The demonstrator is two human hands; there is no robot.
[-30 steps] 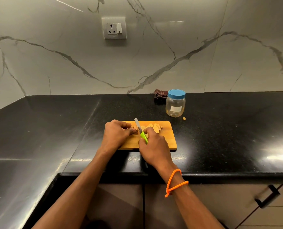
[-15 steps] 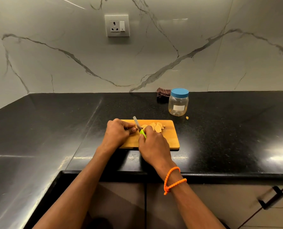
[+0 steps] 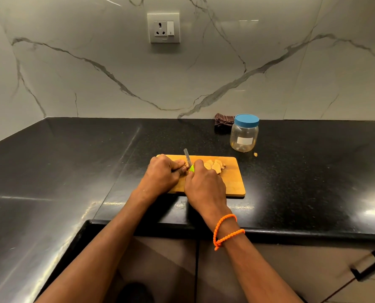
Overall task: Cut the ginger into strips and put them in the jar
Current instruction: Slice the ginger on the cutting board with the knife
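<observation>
1. Now the left hand [image 3: 160,171] pinches a ginger piece [image 3: 184,165] on the wooden board [image 3: 232,182].
2. Right hand [image 3: 204,184] grips the knife [image 3: 188,161].
3. Cut slices [image 3: 215,166] lie beside it.
4. Closed jar [image 3: 244,135] stands on the table [image 3: 302,171].

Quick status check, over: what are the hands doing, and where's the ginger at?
Left hand pins ginger piece on cutting board; right hand grips knife. Cut slices piled on board. Jar lidded, apart behind board.
</observation>
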